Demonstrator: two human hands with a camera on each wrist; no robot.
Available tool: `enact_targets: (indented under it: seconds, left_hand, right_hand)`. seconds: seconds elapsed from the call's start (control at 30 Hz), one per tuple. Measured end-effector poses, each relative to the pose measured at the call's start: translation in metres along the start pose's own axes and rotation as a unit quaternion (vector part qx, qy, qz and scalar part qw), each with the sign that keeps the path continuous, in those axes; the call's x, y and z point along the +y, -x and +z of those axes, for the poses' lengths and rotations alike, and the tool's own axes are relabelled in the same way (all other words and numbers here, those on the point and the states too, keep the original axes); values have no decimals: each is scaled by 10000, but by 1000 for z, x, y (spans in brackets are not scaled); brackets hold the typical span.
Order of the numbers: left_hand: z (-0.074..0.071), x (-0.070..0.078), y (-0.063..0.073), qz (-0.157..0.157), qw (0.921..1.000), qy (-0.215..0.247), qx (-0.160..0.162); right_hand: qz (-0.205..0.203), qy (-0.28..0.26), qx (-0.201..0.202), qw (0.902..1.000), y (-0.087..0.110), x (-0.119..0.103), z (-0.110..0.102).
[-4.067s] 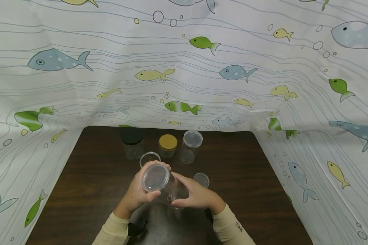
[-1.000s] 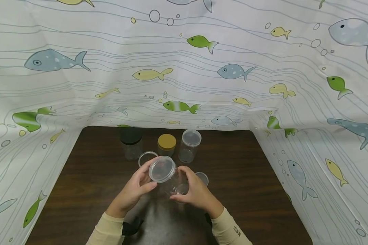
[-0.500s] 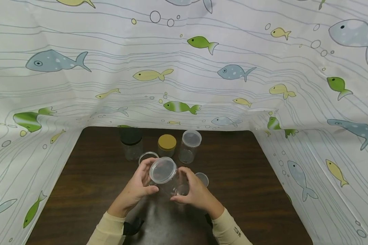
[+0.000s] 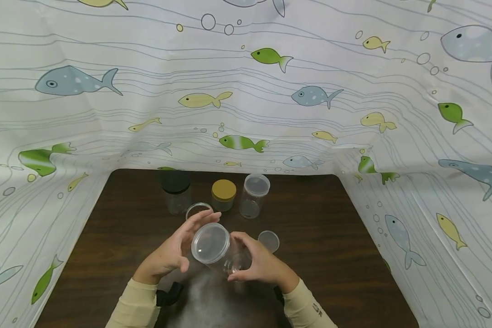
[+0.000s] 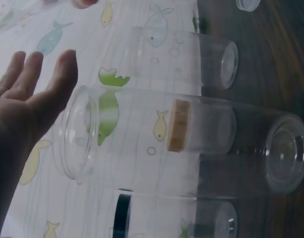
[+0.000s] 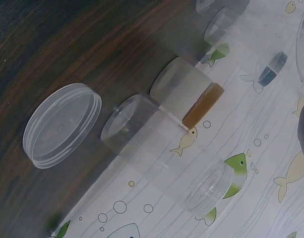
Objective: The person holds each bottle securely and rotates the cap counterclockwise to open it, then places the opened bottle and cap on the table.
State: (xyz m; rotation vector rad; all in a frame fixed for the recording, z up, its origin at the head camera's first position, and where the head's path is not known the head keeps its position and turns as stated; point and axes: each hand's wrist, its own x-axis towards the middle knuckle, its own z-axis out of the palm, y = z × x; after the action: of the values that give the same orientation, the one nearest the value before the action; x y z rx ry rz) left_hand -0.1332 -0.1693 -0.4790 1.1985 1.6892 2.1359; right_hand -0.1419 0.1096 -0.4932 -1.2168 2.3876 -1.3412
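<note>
My right hand grips a clear plastic jar round its body, holding it tilted above the table. Its translucent screw lid faces up toward the head camera. Off to the lid's left, my left hand is spread with its thumb and fingers apart and nothing between them. In the left wrist view that same hand shows loose fingers. Behind it stands a tall lidless jar, mostly hidden by the hand from the head view. A loose clear lid lies just beyond my right hand.
Along the back of the dark wooden table stand a black-lidded jar, a short jar with a yellow lid and a clear-lidded jar. A white fish-patterned sheet encloses the back and sides.
My left hand has let go of the jar lid and drawn left, its fingers opening. The jar has dipped slightly toward me and left, still in my right hand.
</note>
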Motion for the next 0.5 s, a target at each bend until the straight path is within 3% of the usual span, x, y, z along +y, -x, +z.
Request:
enact_targets:
  seconds: [0.27, 0.37, 0.5]
  left_hand:
    - [7, -4, -2, 58, 9995, 103, -296]
    - [11, -5, -4, 72, 9994, 228, -264]
    - [14, -5, -6, 141, 9999, 34, -55]
  right_hand:
    - [46, -339, -412, 9986, -2, -4, 1]
    - [63, -296, -411, 9987, -2, -5, 2]
    - [74, -40, -227, 9997, -1, -4, 2]
